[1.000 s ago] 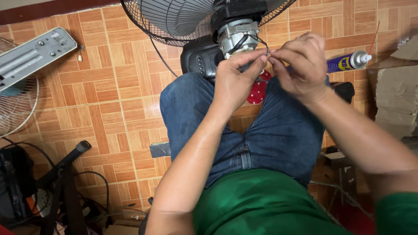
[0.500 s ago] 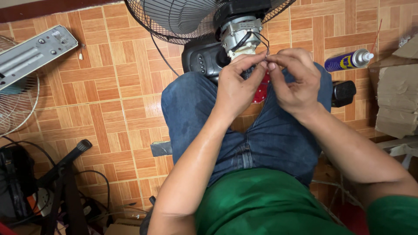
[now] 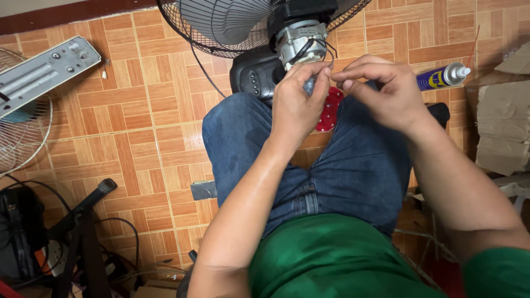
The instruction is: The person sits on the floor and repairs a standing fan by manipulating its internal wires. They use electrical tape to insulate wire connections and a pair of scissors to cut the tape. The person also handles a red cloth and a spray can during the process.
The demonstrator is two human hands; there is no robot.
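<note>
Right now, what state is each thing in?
fan motor: housing off, bare.
wires: pinched by both hands.
left hand: closed on wire.
right hand: fingertips pinching.
spray can: lying flat, capped.
fan grille: mounted over the blades.

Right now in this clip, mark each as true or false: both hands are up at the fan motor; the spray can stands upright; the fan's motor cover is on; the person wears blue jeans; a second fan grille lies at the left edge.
1. Both the left hand and the right hand are up by the fan motor. True.
2. The spray can stands upright. False: it lies on its side on the floor.
3. The motor cover is on. False: the motor and its wires are bare.
4. The person wears blue jeans. True.
5. A second fan grille lies at the left edge. True.
</note>
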